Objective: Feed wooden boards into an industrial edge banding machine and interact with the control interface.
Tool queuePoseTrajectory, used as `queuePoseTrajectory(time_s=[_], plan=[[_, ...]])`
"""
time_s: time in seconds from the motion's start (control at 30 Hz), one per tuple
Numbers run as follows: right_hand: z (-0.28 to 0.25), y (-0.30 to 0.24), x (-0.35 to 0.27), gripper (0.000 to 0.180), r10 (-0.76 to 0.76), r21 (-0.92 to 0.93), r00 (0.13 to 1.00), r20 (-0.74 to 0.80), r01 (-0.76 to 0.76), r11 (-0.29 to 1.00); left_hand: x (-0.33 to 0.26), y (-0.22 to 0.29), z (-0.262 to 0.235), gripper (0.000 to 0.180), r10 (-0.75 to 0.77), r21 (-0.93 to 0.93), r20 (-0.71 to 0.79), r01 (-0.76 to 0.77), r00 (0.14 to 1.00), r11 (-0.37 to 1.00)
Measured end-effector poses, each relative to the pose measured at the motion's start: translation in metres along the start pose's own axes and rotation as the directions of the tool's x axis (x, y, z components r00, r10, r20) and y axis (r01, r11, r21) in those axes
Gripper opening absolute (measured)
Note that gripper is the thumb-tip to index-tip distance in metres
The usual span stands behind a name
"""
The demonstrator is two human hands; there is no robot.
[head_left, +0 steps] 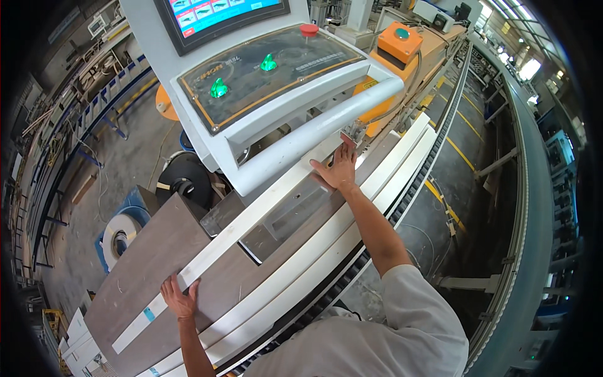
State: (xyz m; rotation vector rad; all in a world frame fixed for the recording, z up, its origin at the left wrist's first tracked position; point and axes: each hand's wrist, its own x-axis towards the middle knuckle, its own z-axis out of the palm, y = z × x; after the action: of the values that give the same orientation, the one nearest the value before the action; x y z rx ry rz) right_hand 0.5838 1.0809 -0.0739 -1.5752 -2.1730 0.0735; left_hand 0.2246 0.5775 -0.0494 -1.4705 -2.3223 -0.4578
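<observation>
A long white strip (223, 235), with a small blue sticker near its near end, lies slantwise across a brown worktop. My left hand (180, 298) straddles its near part, fingers on one edge and thumb on the other. At the far end, my right hand (339, 171) has its fingers spread, with the thumb reaching to the strip's edge. Those fingertips are close to a small reddish-brown piece (348, 139) by the machine. Two more white strips (301, 267) lie alongside, to the right on the worktop (147, 270). A rectangular opening with metal plates shows under the held strip.
A white control panel with a grey handle bar (320, 135), green knobs and a red button (308, 29) overhangs the worktop. An orange button box (399, 43) stands beyond. Right of the strips runs a roller conveyor (342, 274). Tape rolls (119, 240) sit at left.
</observation>
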Motion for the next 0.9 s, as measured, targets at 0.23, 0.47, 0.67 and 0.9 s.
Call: queuePoseTrajectory(time_s=[0.23,0.47,0.67,0.9], plan=[[-0.016,0.001,-0.005,0.112,0.019,0.061,0.995,0.096,-0.025,0.998,-0.003,0.001,0.001,0.073,-0.023,-0.016,0.001,0.023,1.0,1.0],[-0.015,-0.006,-0.008,0.124,-0.002,0.043,0.997,0.08,-0.001,0.999,-0.008,0.0,-0.004,0.074,-0.035,0.002,-0.056,0.035,0.998,0.999],[-0.015,-0.008,-0.006,0.125,0.029,0.072,0.995,0.094,-0.035,0.997,-0.006,0.001,-0.005,0.073,-0.026,0.021,-0.071,0.027,0.997,0.999],[-0.015,-0.009,-0.003,0.129,0.048,0.058,0.986,0.157,-0.058,0.997,-0.007,0.0,-0.006,0.073,-0.03,0.011,-0.043,0.03,0.999,0.999]])
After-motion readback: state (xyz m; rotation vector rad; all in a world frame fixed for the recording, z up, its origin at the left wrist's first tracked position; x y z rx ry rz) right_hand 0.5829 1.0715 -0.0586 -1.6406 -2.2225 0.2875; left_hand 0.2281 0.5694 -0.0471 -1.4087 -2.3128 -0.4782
